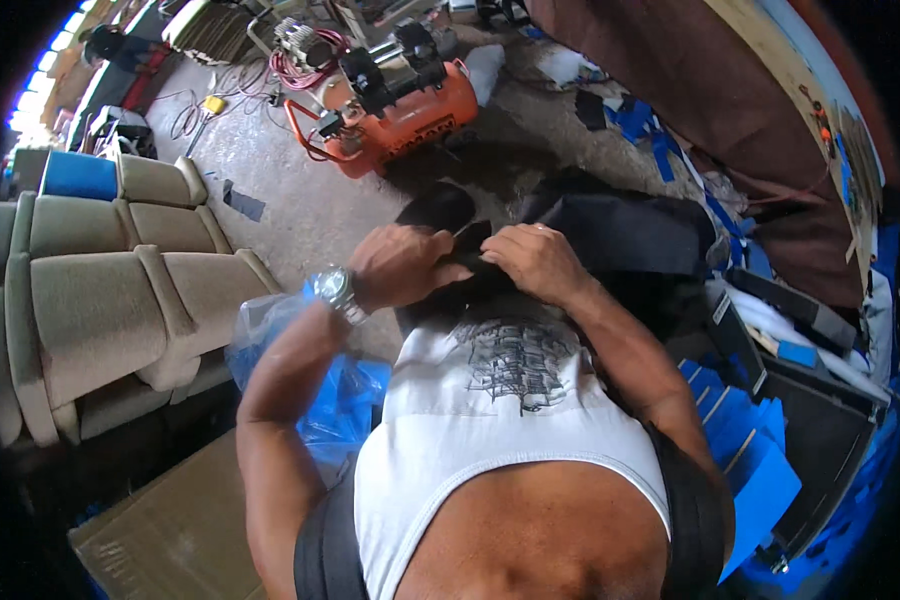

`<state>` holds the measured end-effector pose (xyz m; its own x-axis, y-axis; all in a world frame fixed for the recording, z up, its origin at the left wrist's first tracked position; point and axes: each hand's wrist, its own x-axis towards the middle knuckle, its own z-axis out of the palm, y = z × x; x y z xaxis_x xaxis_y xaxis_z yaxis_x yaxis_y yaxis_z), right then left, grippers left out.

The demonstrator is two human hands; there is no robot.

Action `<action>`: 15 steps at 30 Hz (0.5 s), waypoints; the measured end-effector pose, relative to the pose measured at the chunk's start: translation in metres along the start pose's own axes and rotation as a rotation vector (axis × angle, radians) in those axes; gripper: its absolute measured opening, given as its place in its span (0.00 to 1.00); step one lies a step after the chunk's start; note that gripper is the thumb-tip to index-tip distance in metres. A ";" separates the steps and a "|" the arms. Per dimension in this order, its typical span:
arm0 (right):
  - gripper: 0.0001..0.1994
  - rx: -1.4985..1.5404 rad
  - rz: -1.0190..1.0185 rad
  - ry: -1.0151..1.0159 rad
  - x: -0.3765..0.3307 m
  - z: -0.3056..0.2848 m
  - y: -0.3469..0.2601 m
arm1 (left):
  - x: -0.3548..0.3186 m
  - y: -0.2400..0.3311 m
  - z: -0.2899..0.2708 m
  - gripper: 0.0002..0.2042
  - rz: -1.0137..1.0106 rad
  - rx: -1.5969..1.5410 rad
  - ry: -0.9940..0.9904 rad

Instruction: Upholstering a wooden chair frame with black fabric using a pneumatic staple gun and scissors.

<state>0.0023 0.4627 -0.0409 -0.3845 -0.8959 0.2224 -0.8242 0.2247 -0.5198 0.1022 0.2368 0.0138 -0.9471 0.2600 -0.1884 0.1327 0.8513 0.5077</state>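
Observation:
Just in front of my white shirt, both hands work close together on black fabric (468,243). The fingers of my left hand (398,264) are curled, pinching an edge of it; a metal watch (335,288) is on that wrist. My right hand (538,262) has its fingers bent down and pressed together on the same fabric, a short gap from the left. A small raised corner of the fabric shows between the hands. More black material (625,232) spreads out to the right, over or beside my lap. Whether it is all one piece I cannot tell.
An orange air compressor (410,125) with a red hose (305,68) stands ahead on the concrete floor. Beige upholstered seats (100,300) are stacked at left, above cardboard (175,530). Clear plastic (260,335) lies by my left arm, blue fabric (760,470) by my right. Brown cloth (690,80) hangs far right.

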 end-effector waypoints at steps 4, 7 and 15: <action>0.10 0.084 0.055 -0.120 -0.006 -0.016 0.013 | -0.014 0.010 -0.009 0.17 -0.080 0.114 -0.062; 0.13 0.077 -0.122 0.237 0.016 0.001 -0.002 | -0.008 0.026 -0.021 0.17 -0.087 0.082 -0.023; 0.14 0.453 0.056 -0.097 -0.002 -0.023 0.023 | -0.035 0.006 -0.046 0.20 -0.110 0.191 -0.040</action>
<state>-0.0259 0.4787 -0.0344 -0.3645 -0.9238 0.1170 -0.5306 0.1028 -0.8414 0.1227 0.2118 0.0618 -0.9470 0.1757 -0.2690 0.0860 0.9453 0.3148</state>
